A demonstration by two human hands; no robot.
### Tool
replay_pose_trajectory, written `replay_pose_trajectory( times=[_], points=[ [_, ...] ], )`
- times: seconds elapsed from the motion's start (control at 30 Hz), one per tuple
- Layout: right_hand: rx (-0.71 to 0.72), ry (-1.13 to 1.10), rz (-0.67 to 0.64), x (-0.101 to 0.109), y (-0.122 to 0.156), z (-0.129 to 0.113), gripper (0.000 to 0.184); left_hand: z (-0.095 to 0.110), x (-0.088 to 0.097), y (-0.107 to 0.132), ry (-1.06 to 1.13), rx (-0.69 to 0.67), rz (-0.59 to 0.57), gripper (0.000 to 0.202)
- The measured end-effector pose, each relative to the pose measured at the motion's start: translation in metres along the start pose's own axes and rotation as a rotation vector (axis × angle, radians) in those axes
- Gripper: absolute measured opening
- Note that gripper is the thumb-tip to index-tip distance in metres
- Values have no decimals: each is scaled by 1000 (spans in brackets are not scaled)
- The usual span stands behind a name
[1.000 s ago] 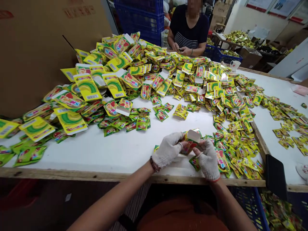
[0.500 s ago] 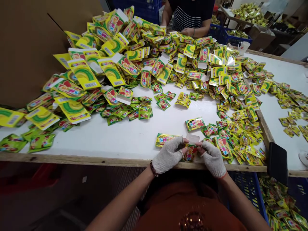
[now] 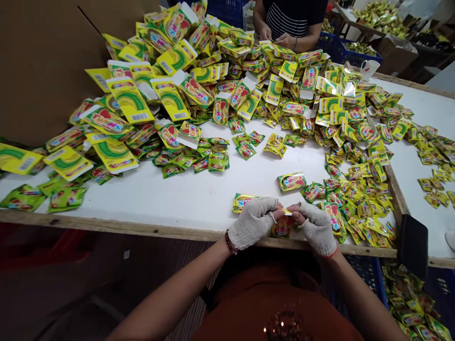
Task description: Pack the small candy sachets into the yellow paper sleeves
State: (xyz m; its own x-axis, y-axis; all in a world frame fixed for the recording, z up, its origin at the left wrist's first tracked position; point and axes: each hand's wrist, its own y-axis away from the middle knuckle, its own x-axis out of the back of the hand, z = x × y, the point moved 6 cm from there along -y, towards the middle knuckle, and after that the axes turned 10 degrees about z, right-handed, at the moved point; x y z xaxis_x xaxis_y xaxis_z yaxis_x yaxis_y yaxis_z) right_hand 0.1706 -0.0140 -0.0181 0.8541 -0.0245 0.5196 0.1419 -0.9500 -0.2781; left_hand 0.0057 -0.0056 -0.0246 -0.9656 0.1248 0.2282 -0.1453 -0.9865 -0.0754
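Observation:
Between my two gloved hands is a small candy box (image 3: 281,228), near the table's front edge. My left hand (image 3: 255,221) pinches its upper left end, and my right hand (image 3: 314,226) pinches the upper right end. The box's top flap is folded down, with fingertips of both hands on it. Just beyond my left hand lies a closed box (image 3: 242,202), partly hidden by the glove. Another closed box (image 3: 291,181) rests a little farther off. Beside my right hand, one more box (image 3: 333,217) lies among green and yellow candy packets (image 3: 368,208).
A tall heap of yellow boxes (image 3: 170,99) covers the table's far side, beside a cardboard wall (image 3: 46,61). A wooden divider (image 3: 396,189) and a black phone-like object (image 3: 413,244) are at right. Across the table, a person (image 3: 289,23) works with both hands.
The white flap that stood up on the box is now folded down under my fingers. My hands have come closer together. The whole view has shifted slightly.

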Motion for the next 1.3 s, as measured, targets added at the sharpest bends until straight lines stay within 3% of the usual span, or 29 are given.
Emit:
replay_pose_trajectory(
  times=[0.13,0.2,0.27,0.4,0.47,0.53,0.6,0.7,0.77,0.83,0.9,0.93,1.0,1.1,1.17,1.23,1.3],
  points=[
    [-60,33,-26,1,-5,0,20,2,2,-8,-40,74,-60,16],
    [-51,13,-31,3,-7,-2,17,1,2,-10,-51,45,-86,16],
    [-5,-9,-55,7,-8,-4,16,1,3,-7,-50,-53,-115,17],
    [162,-48,-225,5,2,-10,24,8,1,12,-114,-348,-229,22],
    [195,-47,-264,0,9,-9,29,10,-1,18,-173,-411,-283,26],
    [156,-31,-221,-4,12,-6,28,11,1,16,-206,-403,-300,27],
    [50,-4,-97,2,9,2,24,12,9,6,-252,-375,-254,25],
    [-199,73,152,41,2,25,22,6,26,-17,-509,-285,-183,32],
    [-280,189,249,80,-2,36,26,-4,34,-27,-763,-187,-236,38],
    [-183,389,321,115,-4,33,25,-11,39,-31,-952,-122,-305,35],
    [-37,549,397,132,-3,19,23,-13,41,-30,-1045,-101,-319,26],
    [13,569,426,131,-1,12,21,-12,41,-29,-1062,-94,-311,22],
    [51,481,407,110,3,0,17,-11,39,-24,-1063,-70,-286,22],
    [70,257,225,52,7,-12,15,-12,34,-15,-1063,-29,-292,35],
    [79,169,108,17,9,-16,16,-13,32,-11,-1049,-15,-312,33],
    [70,131,66,-2,11,-14,18,-14,34,-7,-960,13,-298,25],
    [9,97,74,-10,13,-8,16,-15,38,-4,-765,83,-212,19]
  ],
)
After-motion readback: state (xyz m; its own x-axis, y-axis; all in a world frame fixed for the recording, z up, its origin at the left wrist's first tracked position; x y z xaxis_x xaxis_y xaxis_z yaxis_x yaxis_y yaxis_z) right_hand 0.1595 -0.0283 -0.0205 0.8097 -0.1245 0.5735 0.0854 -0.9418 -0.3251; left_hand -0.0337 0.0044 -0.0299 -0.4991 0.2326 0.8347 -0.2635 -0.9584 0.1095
